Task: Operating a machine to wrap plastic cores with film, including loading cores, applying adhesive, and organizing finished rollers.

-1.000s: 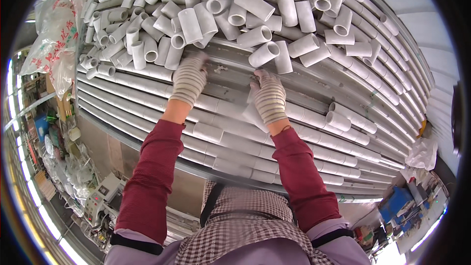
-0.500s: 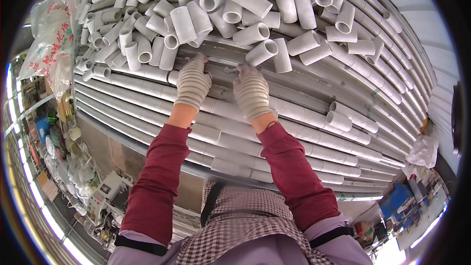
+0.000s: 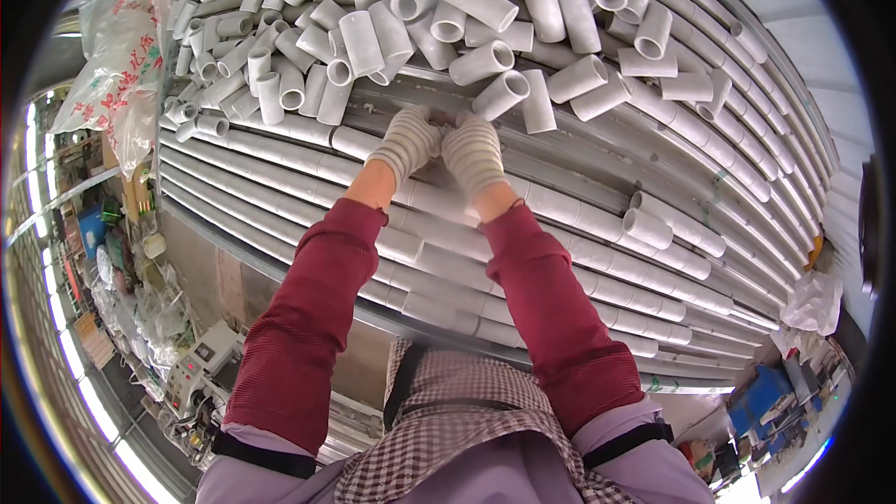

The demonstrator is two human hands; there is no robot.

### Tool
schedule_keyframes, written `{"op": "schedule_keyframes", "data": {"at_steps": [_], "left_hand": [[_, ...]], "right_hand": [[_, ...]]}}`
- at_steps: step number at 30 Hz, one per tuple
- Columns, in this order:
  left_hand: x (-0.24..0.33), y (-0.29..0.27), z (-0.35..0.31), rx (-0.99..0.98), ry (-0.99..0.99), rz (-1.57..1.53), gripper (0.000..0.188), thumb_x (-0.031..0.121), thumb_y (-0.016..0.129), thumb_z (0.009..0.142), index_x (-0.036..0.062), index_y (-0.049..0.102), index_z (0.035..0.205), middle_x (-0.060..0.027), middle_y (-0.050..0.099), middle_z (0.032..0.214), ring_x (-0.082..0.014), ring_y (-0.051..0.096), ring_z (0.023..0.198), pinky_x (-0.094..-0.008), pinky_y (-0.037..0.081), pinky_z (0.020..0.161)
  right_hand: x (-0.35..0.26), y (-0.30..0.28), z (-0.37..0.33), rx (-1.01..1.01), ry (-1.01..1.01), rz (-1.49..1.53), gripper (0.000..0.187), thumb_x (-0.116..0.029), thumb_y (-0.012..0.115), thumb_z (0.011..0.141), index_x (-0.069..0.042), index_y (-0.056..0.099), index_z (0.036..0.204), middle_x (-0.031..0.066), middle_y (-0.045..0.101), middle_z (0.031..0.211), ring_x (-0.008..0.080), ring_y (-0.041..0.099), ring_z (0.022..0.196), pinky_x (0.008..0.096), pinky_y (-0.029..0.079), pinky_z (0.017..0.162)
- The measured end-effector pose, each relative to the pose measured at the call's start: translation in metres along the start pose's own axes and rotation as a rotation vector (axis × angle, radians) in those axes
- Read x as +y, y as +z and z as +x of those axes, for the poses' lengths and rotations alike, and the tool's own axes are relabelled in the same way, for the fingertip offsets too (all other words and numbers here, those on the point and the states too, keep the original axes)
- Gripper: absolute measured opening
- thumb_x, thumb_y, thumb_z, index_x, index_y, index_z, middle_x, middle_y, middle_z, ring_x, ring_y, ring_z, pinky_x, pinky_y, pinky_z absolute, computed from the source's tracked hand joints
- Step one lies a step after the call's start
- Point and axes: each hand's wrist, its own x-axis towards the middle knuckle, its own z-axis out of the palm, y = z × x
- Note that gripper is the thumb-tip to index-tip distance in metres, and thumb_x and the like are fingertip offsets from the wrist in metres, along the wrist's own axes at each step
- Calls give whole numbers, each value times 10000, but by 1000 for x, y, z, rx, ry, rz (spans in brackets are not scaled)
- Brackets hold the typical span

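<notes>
My left hand (image 3: 409, 142) and my right hand (image 3: 472, 155), both in striped knit gloves, meet over a bare stretch of a grooved metal rack (image 3: 569, 157). Their fingers are curled in and pressed close together, and whatever lies between them is hidden. Just beyond my right hand, a short pale grey tube (image 3: 501, 95) leans at the edge of a loose heap of similar tubes (image 3: 478, 4). Below my wrists, rows of tubes (image 3: 299, 166) lie end to end in the grooves.
More rows of tubes (image 3: 709, 145) run along the right side. A clear plastic bag (image 3: 112, 65) with red print hangs at the left, and another plastic bag (image 3: 814, 303) is at the far right. A machine with a control box (image 3: 203, 364) stands lower left, beyond the rack's near edge.
My left hand has moved right, up against my right hand, closing the gap where small pale scraps showed. The view has shifted slightly; the tubes look undisturbed.
</notes>
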Motion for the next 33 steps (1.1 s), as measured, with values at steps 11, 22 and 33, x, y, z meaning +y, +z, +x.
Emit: {"op": "schedule_keyframes", "data": {"at_steps": [11,22,33], "left_hand": [[181,110,-108,-105,349,-565,240,183,668,809,24,678,988,-76,675,802,-124,626,719,-277,521,648],[287,197,-175,-73,1291,-477,202,154,627,793,85,644,982,-104,653,946,-304,650,827,-399,533,736],[-8,-47,-17,562,-24,721,205,175,603,822,39,694,945,-209,666,899,-391,642,838,-444,525,720]], "right_hand": [[118,-143,-126,121,-426,1170,362,-166,588,886,14,582,1200,91,646,1055,143,626,881,258,483,800],[317,-385,-262,843,-350,1010,336,-260,595,914,-51,601,1178,81,636,1108,173,606,1001,330,500,849],[15,-84,-81,-67,-584,-611,243,-141,605,837,-71,605,1069,145,663,963,306,665,835,400,528,678]]}}
